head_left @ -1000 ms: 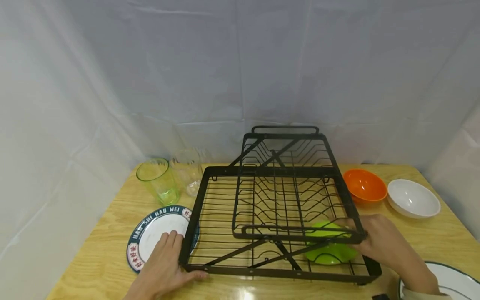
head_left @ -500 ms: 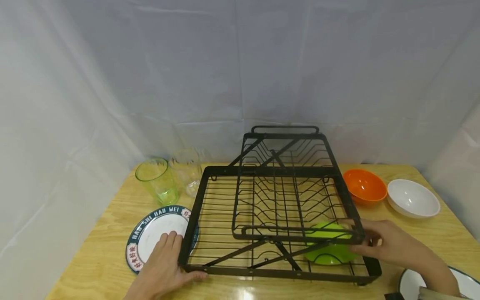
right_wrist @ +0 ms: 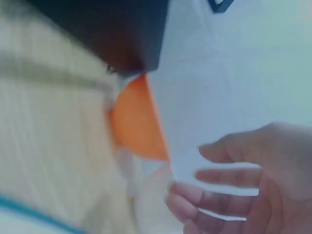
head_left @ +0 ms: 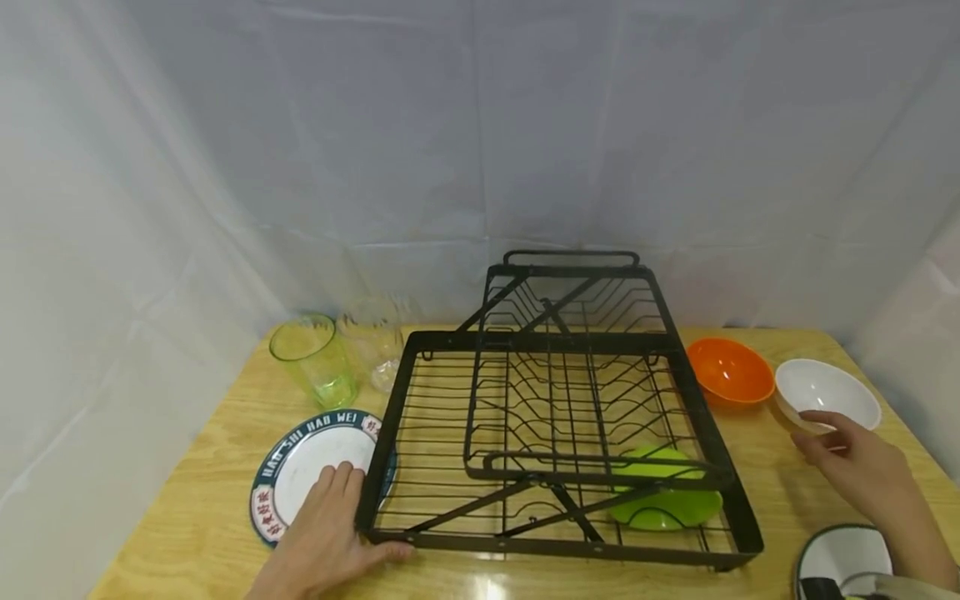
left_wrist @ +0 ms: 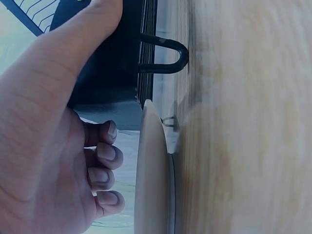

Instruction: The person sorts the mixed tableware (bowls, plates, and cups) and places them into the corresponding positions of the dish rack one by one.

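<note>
A black wire dish rack with a raised upper tier stands mid-table. My left hand grips its front left corner, thumb along the front rail and fingers at the side. The left wrist view shows that thumb against the black frame and the fingers curled. Inside the lower tier, at the right, sits a green bowl, partly behind the wires. My right hand holds nothing; its loosely bent fingers overlap the near rim of a white bowl. Left of that bowl is an orange bowl.
A white plate with a dark lettered rim lies under the left hand, partly behind the rack's edge. Behind it stand a green glass and a clear glass. Another white plate lies below the right forearm. A pale curtain backs the table.
My right hand has let go of the green bowl, left it in the rack and moved right to the white bowl. The left hand has stayed at the rack's corner.
</note>
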{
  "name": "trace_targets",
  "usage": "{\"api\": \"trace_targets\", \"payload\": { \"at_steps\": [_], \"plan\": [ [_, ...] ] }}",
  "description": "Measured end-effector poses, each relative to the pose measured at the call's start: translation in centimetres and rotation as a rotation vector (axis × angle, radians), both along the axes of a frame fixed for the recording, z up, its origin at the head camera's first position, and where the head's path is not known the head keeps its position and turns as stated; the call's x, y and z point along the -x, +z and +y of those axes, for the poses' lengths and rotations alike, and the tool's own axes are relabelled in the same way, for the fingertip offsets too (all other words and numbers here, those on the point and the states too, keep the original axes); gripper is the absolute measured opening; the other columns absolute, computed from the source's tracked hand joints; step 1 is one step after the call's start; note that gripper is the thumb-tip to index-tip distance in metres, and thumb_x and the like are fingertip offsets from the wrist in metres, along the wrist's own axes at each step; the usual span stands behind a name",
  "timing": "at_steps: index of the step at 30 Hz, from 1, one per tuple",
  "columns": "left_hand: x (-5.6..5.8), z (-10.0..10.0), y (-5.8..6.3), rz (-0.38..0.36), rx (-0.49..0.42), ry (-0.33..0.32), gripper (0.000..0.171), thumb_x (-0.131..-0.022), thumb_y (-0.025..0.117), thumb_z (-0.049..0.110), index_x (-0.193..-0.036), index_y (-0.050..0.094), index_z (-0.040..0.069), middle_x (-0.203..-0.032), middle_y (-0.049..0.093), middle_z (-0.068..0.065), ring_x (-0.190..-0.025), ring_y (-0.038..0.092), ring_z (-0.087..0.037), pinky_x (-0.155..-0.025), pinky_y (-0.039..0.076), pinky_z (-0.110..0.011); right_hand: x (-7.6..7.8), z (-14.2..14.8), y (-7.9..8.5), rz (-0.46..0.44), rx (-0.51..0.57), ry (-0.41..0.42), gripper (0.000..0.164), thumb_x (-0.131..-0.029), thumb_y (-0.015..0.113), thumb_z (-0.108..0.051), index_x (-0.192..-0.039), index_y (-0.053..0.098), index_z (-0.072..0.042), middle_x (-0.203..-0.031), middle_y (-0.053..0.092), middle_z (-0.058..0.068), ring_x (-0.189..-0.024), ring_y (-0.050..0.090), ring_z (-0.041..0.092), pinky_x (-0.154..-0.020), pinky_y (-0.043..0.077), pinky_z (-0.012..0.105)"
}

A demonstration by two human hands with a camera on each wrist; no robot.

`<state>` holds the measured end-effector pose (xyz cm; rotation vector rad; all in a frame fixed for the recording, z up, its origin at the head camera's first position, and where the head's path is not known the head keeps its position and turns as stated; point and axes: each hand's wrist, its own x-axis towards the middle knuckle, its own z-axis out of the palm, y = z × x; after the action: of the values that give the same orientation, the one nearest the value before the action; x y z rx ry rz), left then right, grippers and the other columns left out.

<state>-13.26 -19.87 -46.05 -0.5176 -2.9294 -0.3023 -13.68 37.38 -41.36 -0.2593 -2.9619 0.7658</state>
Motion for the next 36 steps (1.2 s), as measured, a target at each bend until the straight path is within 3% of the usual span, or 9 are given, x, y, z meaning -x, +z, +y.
{"api": "trace_targets", "payload": {
  "at_steps": [4, 9, 14, 24, 36],
  "plan": [
    [-0.2, -0.1, -0.1, 0.011, -0.009, -0.007, 0.101, -0.058, 0.063, 0.086, -0.107, 0.054, -0.002, -0.093, 0.048, -0.008, -0.086, 0.044, -0.024, -0.086, 0.044, -0.043, 0.1, 1.3, -0.9, -0.095, -0.026, -0.049, 0.064, -0.1, 0.048, -0.038, -0.133, 0.032, 0.015, -0.1, 0.06, 0.035, -0.089, 0.056, 0.053, -0.066, 0.048, 0.051],
    [-0.3, -0.1, -0.1, 0.003, -0.016, -0.002, 0.099, -0.059, 0.062, 0.086, -0.106, 0.053, 0.0, -0.091, 0.046, -0.005, -0.084, 0.042, -0.022, -0.084, 0.044, -0.043, 0.5, 1.7, -1.6, -0.149, -0.017, -0.032, 0.076, -0.1, 0.046, -0.039, -0.14, 0.016, 0.018, -0.105, 0.059, 0.036, -0.094, 0.052, 0.058, -0.071, 0.047, 0.057],
    [-0.2, -0.1, 0.0, -0.009, -0.012, 0.003, 0.105, -0.059, 0.062, 0.086, -0.112, 0.053, -0.004, -0.1, 0.051, -0.013, -0.092, 0.047, -0.027, -0.091, 0.043, -0.046, 0.6, 1.9, -1.9, -0.18, -0.008, -0.024, 0.081, -0.099, 0.046, -0.04, -0.141, 0.01, 0.019, -0.106, 0.059, 0.036, -0.096, 0.051, 0.059, -0.073, 0.047, 0.059],
    [-0.1, -0.2, 0.2, -0.032, -0.019, 0.014, 0.104, -0.058, 0.063, 0.086, -0.112, 0.053, -0.004, -0.099, 0.049, -0.012, -0.09, 0.047, -0.027, -0.09, 0.043, -0.046, 1.0, 2.0, -2.3, -0.198, -0.005, -0.029, 0.08, -0.099, 0.049, -0.04, -0.142, 0.012, 0.016, -0.106, 0.059, 0.036, -0.093, 0.053, 0.055, -0.071, 0.048, 0.054],
    [-0.1, -0.1, 0.2, -0.044, -0.017, 0.012, 0.107, -0.059, 0.063, 0.085, -0.114, 0.053, -0.005, -0.102, 0.051, -0.014, -0.093, 0.048, -0.028, -0.093, 0.043, -0.047, 0.8, 1.4, -2.4, -0.099, 0.016, 0.056, 0.064, -0.1, 0.048, -0.036, -0.131, 0.032, 0.018, -0.105, 0.059, 0.036, -0.09, 0.059, 0.047, -0.072, 0.049, 0.051]
  ]
}}
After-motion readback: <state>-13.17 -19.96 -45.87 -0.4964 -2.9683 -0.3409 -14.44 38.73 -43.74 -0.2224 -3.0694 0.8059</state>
